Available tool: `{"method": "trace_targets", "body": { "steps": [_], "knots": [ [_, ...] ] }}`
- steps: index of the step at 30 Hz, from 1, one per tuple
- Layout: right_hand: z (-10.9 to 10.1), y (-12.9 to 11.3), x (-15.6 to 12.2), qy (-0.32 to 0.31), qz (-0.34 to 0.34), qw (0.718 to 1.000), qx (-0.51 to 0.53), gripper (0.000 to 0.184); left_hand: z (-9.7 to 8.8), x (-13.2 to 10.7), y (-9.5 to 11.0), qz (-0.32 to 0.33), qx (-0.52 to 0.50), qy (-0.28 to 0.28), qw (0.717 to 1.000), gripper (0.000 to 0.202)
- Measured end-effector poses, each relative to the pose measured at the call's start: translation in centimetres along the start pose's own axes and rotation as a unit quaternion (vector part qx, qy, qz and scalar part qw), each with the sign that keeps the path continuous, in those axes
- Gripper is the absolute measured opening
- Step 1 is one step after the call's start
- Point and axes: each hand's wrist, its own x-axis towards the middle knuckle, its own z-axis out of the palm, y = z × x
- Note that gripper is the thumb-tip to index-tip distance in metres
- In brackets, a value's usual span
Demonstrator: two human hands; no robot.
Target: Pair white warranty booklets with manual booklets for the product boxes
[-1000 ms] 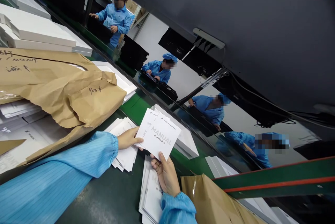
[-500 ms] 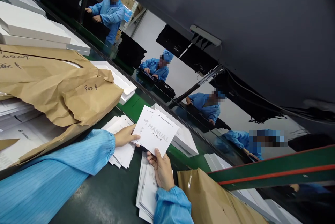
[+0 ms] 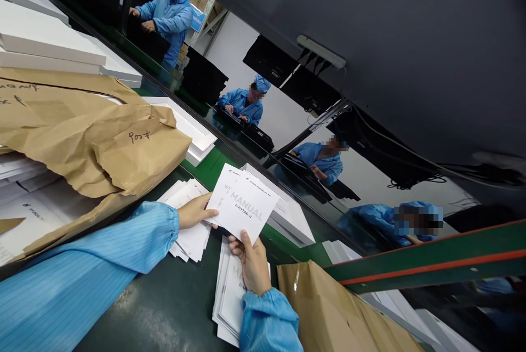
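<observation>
A view tilted sideways, looking down past blue striped sleeves (image 3: 98, 264) at two bare hands raised over a dark green bench (image 3: 139, 308). They hold two flat white paper booklets, overlapped like fanned cards: in front, a white booklet printed MANUAL and HYTAB (image 3: 252, 206); behind it to the left, a white booklet with partly covered grey lettering (image 3: 219, 190). The left hand (image 3: 196, 213) pinches the rear booklet's lower left corner, thumb on the face, the other fingers mostly hidden behind. The right hand (image 3: 253, 265) has its thumb pressed on the front booklet's lower edge, its fingers curled underneath; how far they reach behind cannot be seen. Below the left hand lies an untidy fan of white booklets (image 3: 193, 245); partly behind the right hand and its cuff, a white stack of manuals (image 3: 228, 302). A torn brown paper package (image 3: 164, 149) with more white booklets showing inside fills the left, and another brown paper package (image 3: 316, 308) stands at lower right. Just beyond the held pair is a shallow white box (image 3: 293, 223); co-workers in blue (image 3: 242, 105) sit farther off. The step in hand appears to be matching one booklet of each kind into a pair. The next move seems to call for sliding their edges square while both thumbs keep light pressure, so neither slips loose.
</observation>
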Motion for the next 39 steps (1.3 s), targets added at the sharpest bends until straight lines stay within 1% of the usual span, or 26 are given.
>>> {"method": "trace_targets", "body": {
  "steps": [8,20,29,39],
  "knots": [
    [-0.22,0.21,-0.04,-0.009,0.001,1.0,-0.003,0.024,-0.12,-0.01,-0.19,0.006,0.01,-0.002,1.0,0.037],
    [-0.05,0.15,0.02,-0.002,0.01,1.0,0.004,0.024,0.03,-0.25,0.46,-0.011,0.006,0.003,1.0,0.044],
    [0.06,0.05,-0.03,0.004,0.009,1.0,0.0,0.025,-0.12,-0.1,0.06,-0.002,0.01,-0.004,1.0,0.043],
    [-0.01,0.09,-0.05,-0.003,0.004,1.0,-0.001,0.025,-0.07,-0.15,0.09,0.001,0.019,-0.002,1.0,0.042]
  ]
}}
